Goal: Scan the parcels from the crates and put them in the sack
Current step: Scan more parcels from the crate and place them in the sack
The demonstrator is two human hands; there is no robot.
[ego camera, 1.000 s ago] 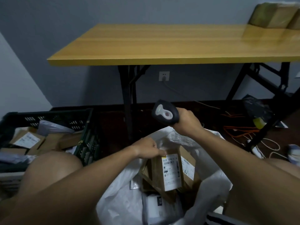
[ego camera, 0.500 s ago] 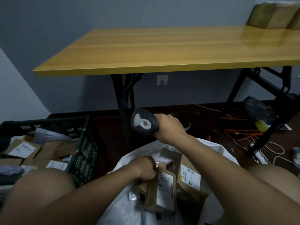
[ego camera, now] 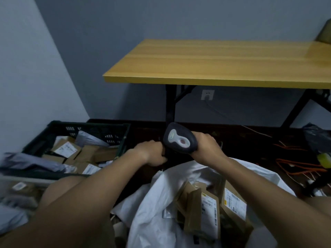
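Brown parcels (ego camera: pixel 206 208) lie in the sack (ego camera: pixel 157 203) below both hands, right hand (ego camera: pixel 206 149) gripping scanner (ego camera: pixel 179 140), left hand (ego camera: pixel 152 153) curled.

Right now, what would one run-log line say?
right hand: grips dark handheld scanner | left hand: curled, contents unclear | brown cardboard parcels: in white sack

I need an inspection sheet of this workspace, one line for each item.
Surface: dark floor; wooden table behind, an olive object at its far right edge.
Job's things: black crate holds labelled parcels; white sack holds brown boxes.
Clutter: dark bag, yellow tape roll.
Grippers: right hand grips the barcode scanner; left hand curled, whether it holds anything is unclear.
Cables: orange cables on floor; cord from wall socket.
Surroundings: grey walls.
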